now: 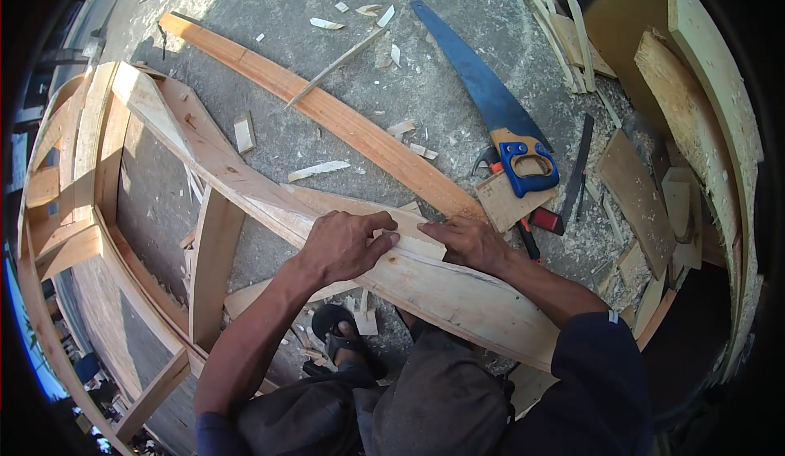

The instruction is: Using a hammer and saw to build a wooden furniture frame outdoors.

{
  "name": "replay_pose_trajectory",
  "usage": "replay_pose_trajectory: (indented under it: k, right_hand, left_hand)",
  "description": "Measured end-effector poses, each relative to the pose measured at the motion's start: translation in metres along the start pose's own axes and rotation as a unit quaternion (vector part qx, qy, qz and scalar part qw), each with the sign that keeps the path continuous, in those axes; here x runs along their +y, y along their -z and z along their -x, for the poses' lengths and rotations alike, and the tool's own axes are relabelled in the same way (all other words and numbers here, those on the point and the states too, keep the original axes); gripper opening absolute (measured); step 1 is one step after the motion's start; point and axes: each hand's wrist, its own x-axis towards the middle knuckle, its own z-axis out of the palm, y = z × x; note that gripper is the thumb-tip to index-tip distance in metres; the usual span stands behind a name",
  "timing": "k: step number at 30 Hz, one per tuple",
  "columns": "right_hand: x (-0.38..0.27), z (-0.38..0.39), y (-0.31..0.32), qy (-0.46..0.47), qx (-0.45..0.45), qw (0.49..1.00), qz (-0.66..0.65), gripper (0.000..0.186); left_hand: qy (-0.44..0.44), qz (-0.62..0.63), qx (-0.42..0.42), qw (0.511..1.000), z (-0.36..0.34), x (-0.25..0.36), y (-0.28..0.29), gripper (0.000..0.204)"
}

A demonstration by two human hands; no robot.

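Observation:
A small pale flat piece [421,246], which looks like thin wood, lies across the top edge of a curved wooden beam [466,292]. My left hand [345,245] pinches its left end between thumb and curled fingers. At its other end my right hand [468,243] has its fingers closed on it, with the thumb hidden. Both hands rest close to the beam, which runs from the upper left down across my lap. Behind them, a second pale board [319,198] sits against the beam's far side.
A blue handsaw [482,72] lies on the concrete floor ahead, its handle over a small wood block [500,203]. A long reddish plank [327,113] stretches diagonally. A curved wooden frame [102,252] stands left. Boards [695,113] lean at right. Offcuts and shavings litter the floor.

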Motion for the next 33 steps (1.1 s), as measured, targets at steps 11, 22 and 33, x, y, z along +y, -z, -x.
replay_pose_trajectory:
  k: [11,22,33]
  right_hand:
    - [-0.017,-0.014,0.017,-0.024,0.058,0.997,-0.035,0.051]
    - [-0.033,-0.106,0.011,0.020,0.158,0.987,-0.033,0.059]
    - [-0.034,-0.153,-0.020,-0.141,0.102,0.957,-0.234,0.062]
  left_hand:
    - [0.054,0.159,-0.001,0.986,0.002,-0.003,0.004,0.032]
    - [0.036,0.357,0.199,0.912,0.018,-0.025,0.065,0.042]
    - [0.104,0.328,0.284,0.895,0.036,-0.085,0.057,0.036]
